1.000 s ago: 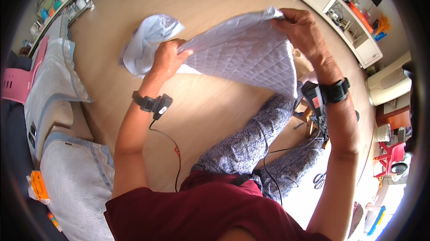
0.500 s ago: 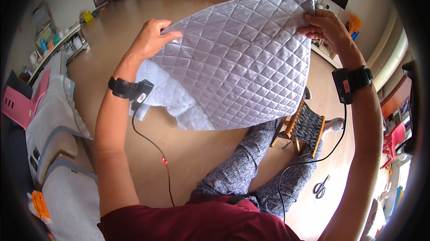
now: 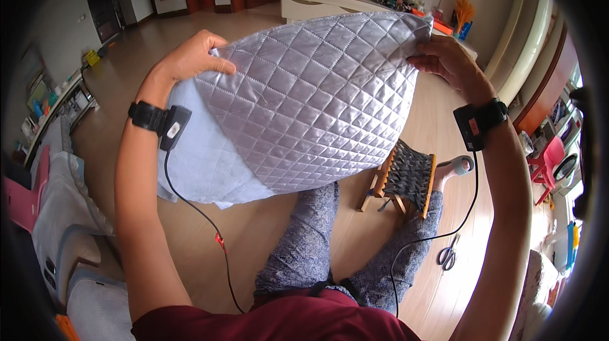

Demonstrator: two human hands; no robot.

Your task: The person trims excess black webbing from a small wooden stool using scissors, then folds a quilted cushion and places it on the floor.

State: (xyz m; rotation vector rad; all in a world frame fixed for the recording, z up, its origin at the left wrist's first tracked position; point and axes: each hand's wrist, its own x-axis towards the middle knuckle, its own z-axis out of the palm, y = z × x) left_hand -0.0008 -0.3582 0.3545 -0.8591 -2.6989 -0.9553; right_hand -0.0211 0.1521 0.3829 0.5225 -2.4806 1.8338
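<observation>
A silvery grey quilted fabric [image 3: 311, 100] with diamond stitching hangs stretched out in front of me, its pale blue-white underside showing at the lower left. My left hand [image 3: 200, 59] pinches its upper left edge, thumb on the quilted face. At the upper right corner, my right hand [image 3: 447, 62] grips the cloth between thumb and fingers. The lower edge hangs loose above my knees. Black straps with small boxes sit on both wrists, each trailing a cable.
A low folding stool [image 3: 406, 179] with a woven black seat stands between my feet. Scissors [image 3: 448, 256] lie on the floor at the right. A white cabinet [image 3: 301, 8] holding clutter stands at the back, a covered sofa [image 3: 60, 195] at the left, a pink chair [image 3: 549, 163] at the right.
The quilted fabric and both hands have shifted left and slightly down in the view, which itself has turned. More of the pale underside shows at the lower left. Both hands keep their hold.
</observation>
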